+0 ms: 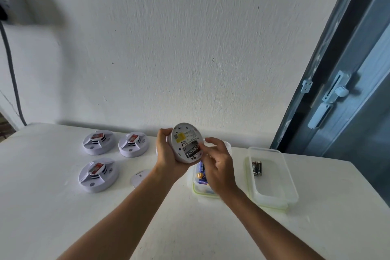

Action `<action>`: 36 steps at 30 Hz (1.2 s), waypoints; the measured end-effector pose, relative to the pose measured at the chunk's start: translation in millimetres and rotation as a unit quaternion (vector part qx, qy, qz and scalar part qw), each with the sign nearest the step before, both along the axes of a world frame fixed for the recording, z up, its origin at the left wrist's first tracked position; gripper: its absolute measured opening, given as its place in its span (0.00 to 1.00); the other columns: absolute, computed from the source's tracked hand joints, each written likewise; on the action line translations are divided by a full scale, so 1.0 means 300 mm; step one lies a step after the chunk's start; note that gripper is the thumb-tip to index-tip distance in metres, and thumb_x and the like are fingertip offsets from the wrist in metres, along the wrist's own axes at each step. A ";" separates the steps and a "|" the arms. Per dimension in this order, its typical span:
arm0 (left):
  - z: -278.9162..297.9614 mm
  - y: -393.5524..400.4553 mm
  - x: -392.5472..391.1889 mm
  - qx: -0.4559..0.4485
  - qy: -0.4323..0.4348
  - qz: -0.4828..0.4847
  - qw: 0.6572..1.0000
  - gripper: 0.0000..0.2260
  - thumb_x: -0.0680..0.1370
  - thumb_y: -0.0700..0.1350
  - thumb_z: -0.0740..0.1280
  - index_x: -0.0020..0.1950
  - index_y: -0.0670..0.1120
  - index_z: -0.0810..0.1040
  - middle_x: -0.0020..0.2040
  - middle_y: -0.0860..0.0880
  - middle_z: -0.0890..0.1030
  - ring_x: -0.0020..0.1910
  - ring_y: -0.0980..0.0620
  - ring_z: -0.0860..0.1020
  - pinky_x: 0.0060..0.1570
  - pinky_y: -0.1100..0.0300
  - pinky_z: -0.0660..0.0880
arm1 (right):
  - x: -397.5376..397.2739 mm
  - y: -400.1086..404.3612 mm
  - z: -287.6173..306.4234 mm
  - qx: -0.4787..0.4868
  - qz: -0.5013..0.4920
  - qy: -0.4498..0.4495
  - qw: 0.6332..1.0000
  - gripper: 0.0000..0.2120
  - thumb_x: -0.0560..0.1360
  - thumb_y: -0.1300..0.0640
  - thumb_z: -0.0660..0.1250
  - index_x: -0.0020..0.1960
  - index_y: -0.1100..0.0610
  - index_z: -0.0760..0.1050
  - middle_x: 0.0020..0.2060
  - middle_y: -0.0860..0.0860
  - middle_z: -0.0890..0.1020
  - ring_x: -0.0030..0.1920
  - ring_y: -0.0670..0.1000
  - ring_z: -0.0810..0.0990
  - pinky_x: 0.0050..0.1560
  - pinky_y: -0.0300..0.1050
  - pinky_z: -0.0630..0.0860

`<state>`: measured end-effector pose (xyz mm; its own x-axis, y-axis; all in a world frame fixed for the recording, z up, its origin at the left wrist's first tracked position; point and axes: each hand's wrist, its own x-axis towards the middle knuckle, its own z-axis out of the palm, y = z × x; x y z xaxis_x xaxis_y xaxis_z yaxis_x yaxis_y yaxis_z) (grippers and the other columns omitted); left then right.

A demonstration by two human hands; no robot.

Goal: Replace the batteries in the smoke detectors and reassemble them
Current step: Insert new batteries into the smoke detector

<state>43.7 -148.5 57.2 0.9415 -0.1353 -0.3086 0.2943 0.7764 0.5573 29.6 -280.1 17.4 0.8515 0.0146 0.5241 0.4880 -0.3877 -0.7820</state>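
Note:
My left hand (167, 154) grips a round white smoke detector (185, 138) above the table, its open back turned to me. A black battery (192, 151) lies in its compartment. My right hand (217, 163) has its fingertips at the right end of that battery; whether it pinches the battery is unclear. A white cover plate (139, 177) lies flat on the table under my left forearm. Behind my right hand stands a clear box (195, 188) with blue batteries (201, 172). A second clear box (272, 194) on the right contains two black batteries (257, 168).
Three white smoke detectors (98, 142) (133, 144) (97, 175) with red labels sit at the left of the white table (63, 217). A white wall rises behind. A blue door frame with a latch (333, 95) stands at the right. A grey cable (12, 74) hangs at far left.

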 end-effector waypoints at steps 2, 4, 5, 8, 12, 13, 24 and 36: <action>-0.003 -0.003 -0.001 0.003 0.007 0.005 1.000 0.25 0.73 0.56 0.58 0.63 0.43 0.77 0.58 0.38 0.78 0.56 0.38 0.76 0.53 0.44 0.75 | -0.013 -0.002 -0.016 -0.043 0.018 -0.017 0.999 0.20 0.74 0.64 0.57 0.64 0.62 0.77 0.62 0.51 0.74 0.54 0.41 0.77 0.55 0.36 0.78; -0.005 -0.007 0.004 0.006 0.018 0.010 1.000 0.27 0.72 0.56 0.60 0.66 0.43 0.76 0.59 0.37 0.78 0.58 0.38 0.76 0.54 0.42 0.76 | -0.021 -0.013 -0.030 -0.131 0.011 -0.056 0.990 0.23 0.73 0.67 0.57 0.66 0.62 0.75 0.66 0.55 0.74 0.56 0.50 0.78 0.56 0.44 0.80; -0.007 -0.008 0.007 0.011 0.023 0.014 1.000 0.28 0.71 0.56 0.61 0.67 0.43 0.75 0.59 0.38 0.77 0.58 0.38 0.76 0.54 0.41 0.76 | -0.019 -0.023 -0.036 -0.183 0.002 -0.077 0.980 0.24 0.72 0.69 0.58 0.66 0.62 0.75 0.66 0.57 0.74 0.56 0.52 0.78 0.54 0.46 0.80; -0.019 -0.010 0.008 0.039 0.034 0.017 0.999 0.28 0.71 0.55 0.61 0.67 0.44 0.75 0.57 0.38 0.77 0.53 0.39 0.76 0.51 0.43 0.76 | 0.008 -0.074 -0.020 -0.279 0.023 -0.078 0.957 0.24 0.69 0.69 0.59 0.62 0.60 0.79 0.66 0.59 0.75 0.55 0.56 0.80 0.49 0.50 0.81; -0.046 0.002 -0.003 0.065 0.035 0.017 0.997 0.24 0.73 0.53 0.59 0.66 0.44 0.75 0.63 0.37 0.76 0.59 0.37 0.75 0.50 0.41 0.76 | 0.076 -0.145 0.045 -0.253 0.078 0.072 0.962 0.19 0.74 0.71 0.59 0.58 0.59 0.82 0.56 0.55 0.82 0.56 0.54 0.81 0.57 0.50 0.78; -0.052 0.004 -0.005 0.072 0.035 0.018 0.997 0.24 0.74 0.53 0.59 0.66 0.45 0.75 0.64 0.37 0.75 0.61 0.36 0.74 0.50 0.40 0.77 | 0.090 -0.157 0.058 -0.288 0.072 0.098 0.950 0.18 0.75 0.71 0.59 0.57 0.59 0.82 0.55 0.54 0.83 0.55 0.53 0.81 0.57 0.48 0.77; -0.041 0.013 -0.010 0.075 0.030 0.018 0.997 0.20 0.76 0.54 0.57 0.61 0.46 0.78 0.60 0.38 0.76 0.60 0.37 0.73 0.59 0.37 0.71 | 0.101 -0.101 0.108 -0.668 0.151 0.148 0.713 0.07 0.75 0.65 0.63 0.45 0.55 0.78 0.42 0.51 0.79 0.42 0.54 0.77 0.43 0.45 0.69; -0.028 0.027 0.005 0.075 0.014 0.026 0.997 0.20 0.76 0.55 0.55 0.58 0.45 0.78 0.60 0.37 0.75 0.62 0.37 0.73 0.58 0.40 0.71 | 0.087 -0.096 0.103 0.042 0.102 0.121 0.987 0.07 0.70 0.66 0.74 0.47 0.59 0.81 0.41 0.53 0.86 0.41 0.50 0.85 0.46 0.46 0.82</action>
<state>45.0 -140.3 48.7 0.9365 -0.0377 -0.3487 0.2740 0.6993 0.6603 55.6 -308.8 48.2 0.9357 0.1639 0.3123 0.3442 -0.2304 -0.9102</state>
